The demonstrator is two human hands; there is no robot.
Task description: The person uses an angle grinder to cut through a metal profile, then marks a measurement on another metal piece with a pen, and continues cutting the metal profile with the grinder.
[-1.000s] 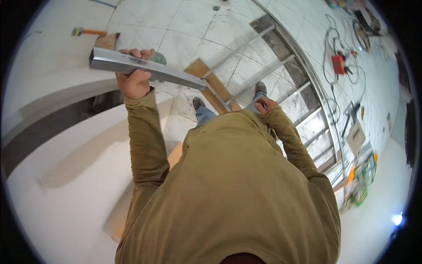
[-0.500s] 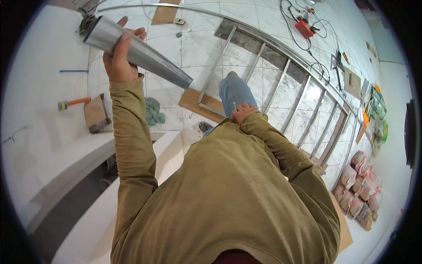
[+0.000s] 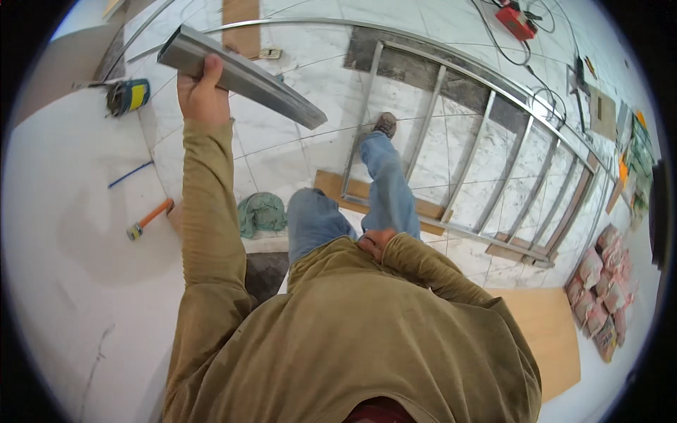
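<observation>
My left hand (image 3: pixel 204 95) is raised at the upper left, its fingers wrapped round a grey metal channel (image 3: pixel 264 88) with the thumb on top. One end of the channel points to the upper left, the other slants down toward the right, above the tiled floor. My right hand (image 3: pixel 379 243) is low against my waist, by my jeans (image 3: pixel 386 183). Its fingers are curled in, and whatever is in them is hidden. Beyond my legs a ladder-like metal frame (image 3: pixel 485 127) lies on the floor.
Brown board strips (image 3: pixel 356 190) lie under the frame's near edge. A green cloth (image 3: pixel 261 213) sits left of my legs. Farther left are an orange-handled tool (image 3: pixel 151 220) and a dark container with a yellow band (image 3: pixel 128 96). A red box with cables (image 3: pixel 516 23) and stacked bags (image 3: pixel 603 289) are at right.
My view has shifted and my legs show more, stepping apart. The channel remains in my left hand. My right hand is lower at my waist; the thin metal piece seen by it earlier is out of sight.
</observation>
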